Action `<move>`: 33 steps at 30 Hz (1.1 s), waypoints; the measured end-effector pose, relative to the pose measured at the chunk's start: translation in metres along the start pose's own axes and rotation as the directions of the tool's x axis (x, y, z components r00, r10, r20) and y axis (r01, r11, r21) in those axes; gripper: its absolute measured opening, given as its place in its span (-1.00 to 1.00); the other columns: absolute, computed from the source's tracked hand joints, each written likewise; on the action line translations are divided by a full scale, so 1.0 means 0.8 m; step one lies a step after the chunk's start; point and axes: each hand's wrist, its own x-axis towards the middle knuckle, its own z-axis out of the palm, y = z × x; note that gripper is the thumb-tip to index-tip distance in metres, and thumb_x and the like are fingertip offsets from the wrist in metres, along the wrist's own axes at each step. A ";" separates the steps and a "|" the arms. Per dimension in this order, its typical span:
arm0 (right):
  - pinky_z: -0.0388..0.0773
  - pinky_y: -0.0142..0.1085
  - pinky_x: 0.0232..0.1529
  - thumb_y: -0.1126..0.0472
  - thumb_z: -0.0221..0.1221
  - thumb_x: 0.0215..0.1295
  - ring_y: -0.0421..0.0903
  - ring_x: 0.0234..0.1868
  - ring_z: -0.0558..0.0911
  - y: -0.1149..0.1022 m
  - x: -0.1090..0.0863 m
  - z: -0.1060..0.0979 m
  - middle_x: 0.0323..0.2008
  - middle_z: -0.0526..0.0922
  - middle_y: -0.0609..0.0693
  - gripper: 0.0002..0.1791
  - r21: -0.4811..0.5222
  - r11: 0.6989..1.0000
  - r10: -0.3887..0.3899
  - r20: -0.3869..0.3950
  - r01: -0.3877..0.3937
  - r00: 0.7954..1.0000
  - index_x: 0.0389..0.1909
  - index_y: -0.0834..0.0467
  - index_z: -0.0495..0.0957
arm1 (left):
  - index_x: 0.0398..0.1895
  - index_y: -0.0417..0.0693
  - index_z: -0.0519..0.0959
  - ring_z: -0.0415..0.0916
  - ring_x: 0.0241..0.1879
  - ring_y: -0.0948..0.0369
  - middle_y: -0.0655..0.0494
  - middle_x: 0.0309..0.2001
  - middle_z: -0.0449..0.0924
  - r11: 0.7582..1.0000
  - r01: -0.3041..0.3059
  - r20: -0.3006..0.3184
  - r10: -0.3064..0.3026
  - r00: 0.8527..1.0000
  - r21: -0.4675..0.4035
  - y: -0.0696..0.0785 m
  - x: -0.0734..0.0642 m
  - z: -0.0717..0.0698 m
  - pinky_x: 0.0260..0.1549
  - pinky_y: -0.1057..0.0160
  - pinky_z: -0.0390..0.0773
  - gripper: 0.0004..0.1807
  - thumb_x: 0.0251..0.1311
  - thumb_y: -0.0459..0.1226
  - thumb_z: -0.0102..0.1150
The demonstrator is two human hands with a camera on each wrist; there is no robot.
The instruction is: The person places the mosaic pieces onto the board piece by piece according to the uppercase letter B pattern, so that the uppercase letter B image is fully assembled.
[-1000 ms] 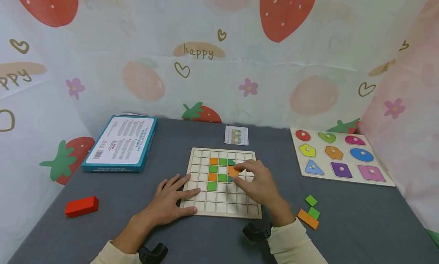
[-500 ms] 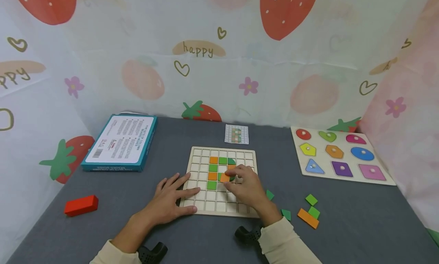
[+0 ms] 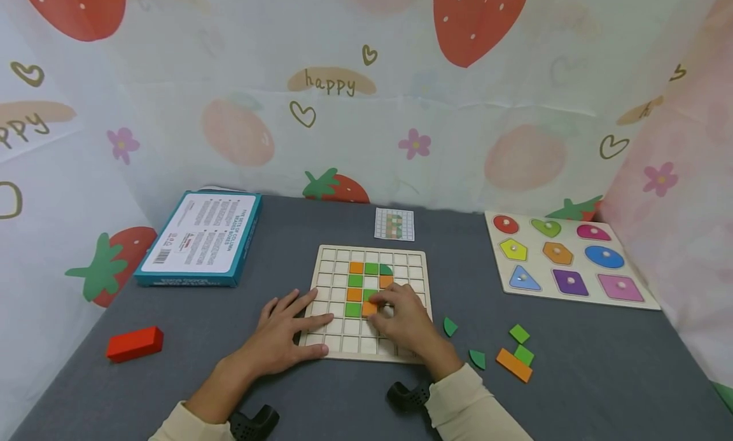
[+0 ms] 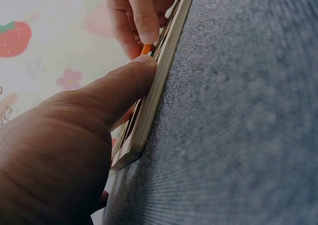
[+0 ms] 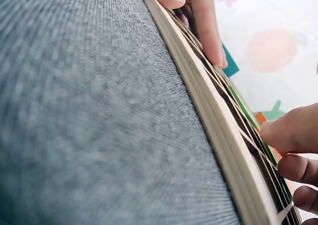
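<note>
A wooden grid board [image 3: 412, 263] lies in the middle of the grey table, with several orange and green tiles set in its upper middle cells. My left hand [image 3: 298, 329] rests flat on the board's near left corner, fingers straight, and its thumb [image 4: 126, 81] presses the board's edge [image 4: 161, 71]. My right hand [image 3: 382, 310] pinches an orange square tile [image 3: 369, 308] low over a cell beside the bottom green tile [image 3: 353, 310]. In the right wrist view the board's rim [image 5: 213, 115] runs past both hands' fingers.
A pattern card [image 3: 394, 224] lies behind the board. Loose green pieces [image 3: 450, 327] and an orange bar [image 3: 513, 364] sit right of it. Beyond them is a shape puzzle board [image 3: 635, 304]. A blue box [image 3: 200, 239] and a red block [image 3: 134, 343] lie on the left.
My right hand has carried the orange tile down and to the left across the board, uncovering two green pieces on the table. The left hand has stayed put.
</note>
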 end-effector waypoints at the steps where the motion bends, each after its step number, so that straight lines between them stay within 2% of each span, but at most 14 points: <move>1: 0.40 -0.24 -0.30 0.25 0.40 0.08 -0.15 -0.28 0.41 0.000 0.000 0.000 -0.22 0.60 -0.13 -0.76 -0.001 1.000 -0.002 0.001 0.002 1.000 -0.18 0.14 0.71 | 0.27 0.24 0.52 -0.10 0.41 -0.21 -0.04 0.46 0.09 1.000 0.001 0.000 -0.001 1.000 0.001 0.000 0.000 0.000 0.21 -0.35 -0.19 -0.34 0.12 0.25 0.19; 12: 0.44 -0.14 -0.09 0.26 0.40 0.07 -0.13 -0.28 0.41 -0.004 0.005 0.004 -0.27 0.57 -0.13 -0.74 -0.011 1.000 0.002 0.001 -0.002 1.000 -0.17 0.15 0.71 | 0.27 0.24 0.52 -0.11 0.42 -0.19 -0.02 0.46 0.08 1.000 0.021 0.006 -0.021 1.000 0.001 -0.001 -0.002 -0.005 0.22 -0.33 -0.22 -0.34 0.12 0.23 0.21; 20: 0.42 -0.20 -0.24 0.23 0.39 0.09 -0.12 -0.25 0.42 -0.005 0.004 0.002 -0.27 0.57 -0.11 -0.73 -0.032 0.999 0.014 0.002 -0.014 1.000 -0.14 0.14 0.71 | 0.28 0.24 0.52 -0.11 0.42 -0.19 -0.02 0.46 0.09 1.000 0.020 0.006 -0.020 1.000 0.007 -0.001 -0.003 -0.006 0.23 -0.32 -0.21 -0.34 0.12 0.23 0.21; 26: 0.45 -0.10 -0.17 0.25 0.38 0.11 -0.04 -0.16 0.45 -0.016 0.001 -0.020 -0.28 0.58 -0.03 -0.69 0.003 1.000 0.031 -0.019 -0.031 0.999 -0.09 0.20 0.69 | 0.29 0.24 0.51 -0.12 0.42 -0.19 -0.02 0.47 0.07 1.000 0.011 0.013 -0.011 1.000 0.008 -0.002 -0.001 -0.003 0.22 -0.34 -0.21 -0.32 0.12 0.27 0.17; 29: 0.43 -0.06 -0.17 0.27 0.38 0.11 0.05 -0.16 0.46 -0.019 -0.003 -0.034 -0.28 0.58 0.03 -0.69 0.018 1.000 -0.008 -0.040 0.009 0.999 -0.09 0.23 0.68 | 0.29 0.25 0.51 -0.12 0.42 -0.19 -0.02 0.47 0.07 1.000 0.013 0.014 -0.013 1.000 0.005 -0.001 -0.001 -0.003 0.21 -0.35 -0.22 -0.32 0.12 0.27 0.17; 33: 0.40 -0.10 -0.25 0.28 0.39 0.09 0.08 -0.20 0.46 -0.020 -0.013 -0.056 -0.25 0.58 0.06 -0.67 0.024 0.998 -0.048 -0.079 0.050 0.996 -0.08 0.23 0.68 | 0.29 0.24 0.50 -0.13 0.43 -0.19 -0.02 0.47 0.07 1.000 0.012 0.018 -0.012 1.000 -0.009 -0.001 -0.001 -0.002 0.22 -0.34 -0.23 -0.32 0.12 0.26 0.18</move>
